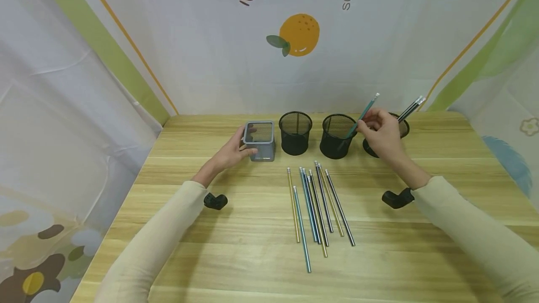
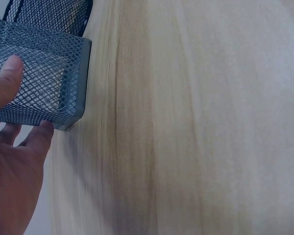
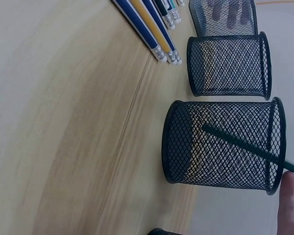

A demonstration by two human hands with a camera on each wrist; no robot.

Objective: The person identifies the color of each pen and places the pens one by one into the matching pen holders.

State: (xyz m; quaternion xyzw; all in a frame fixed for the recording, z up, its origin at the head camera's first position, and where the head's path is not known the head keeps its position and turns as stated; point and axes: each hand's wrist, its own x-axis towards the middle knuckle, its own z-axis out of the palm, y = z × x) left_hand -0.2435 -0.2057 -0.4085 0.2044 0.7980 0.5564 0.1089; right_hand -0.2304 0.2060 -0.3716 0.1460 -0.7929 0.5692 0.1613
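My left hand [image 1: 230,153] grips a grey square mesh pen holder [image 1: 264,152] standing on the table, thumb on one side and fingers on another. In my right hand [image 1: 382,133], thumb and fingers pinch a teal pencil [image 1: 367,110] near its middle, white eraser end up. The pencil slants down into a round black mesh pen holder [image 3: 225,147], its lower end visible through the mesh in the right wrist view. Behind the right hand, another round black pen holder [image 1: 404,129] is partly hidden and contains dark striped pencils [image 1: 409,110].
A third round black pen holder [image 1: 294,144] stands beside the grey one. Several blue, gold and dark pencils [image 1: 316,209] lie loosely together on the wooden table [image 1: 252,256]. A printed curtain [image 1: 210,60] hangs behind the table's far edge.
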